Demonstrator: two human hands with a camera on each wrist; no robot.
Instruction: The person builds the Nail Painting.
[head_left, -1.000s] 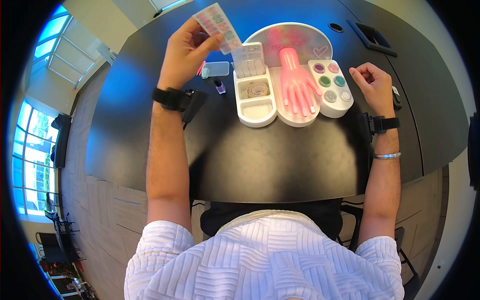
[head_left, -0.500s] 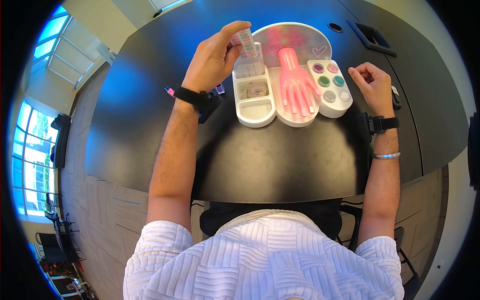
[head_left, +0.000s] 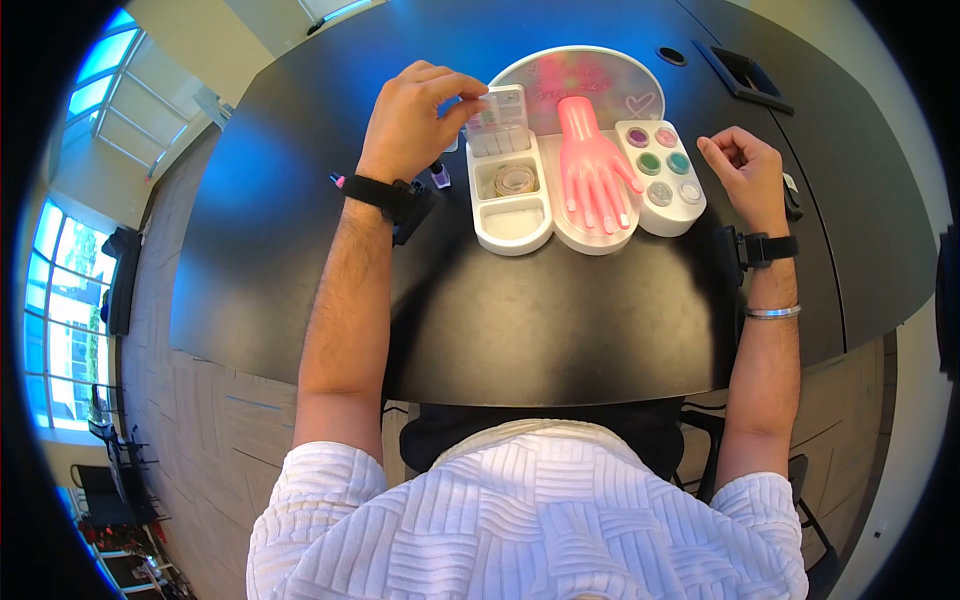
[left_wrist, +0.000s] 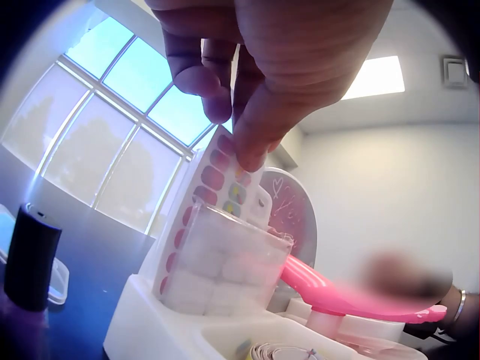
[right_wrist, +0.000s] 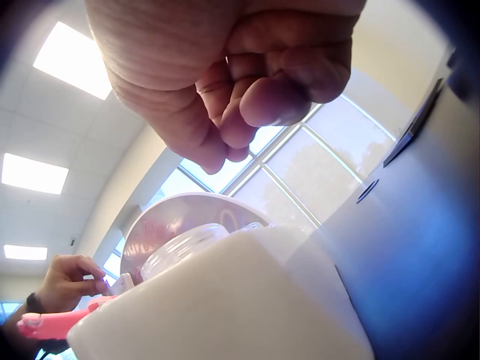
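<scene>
Head view: left hand (head_left: 415, 115) pinches patterned sheet (left_wrist: 213, 178); right hand (head_left: 748, 168) loosely curled.

In the left wrist view, the clear holder (left_wrist: 225, 262) veils part of the sheet (left_wrist: 212, 178), the bottom edge cuts off the tape roll (left_wrist: 283, 352), and the right hand (left_wrist: 394, 276) is blurred. The lettering (head_left: 568, 80) is too blurred to read.

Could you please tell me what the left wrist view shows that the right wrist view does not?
Only the left wrist view shows the dark-capped bottle and the coiled tape roll. Only the right wrist view shows a clear jar and the round table hole. Both show the pink model hand, arched backboard, left hand and right hand.
</scene>
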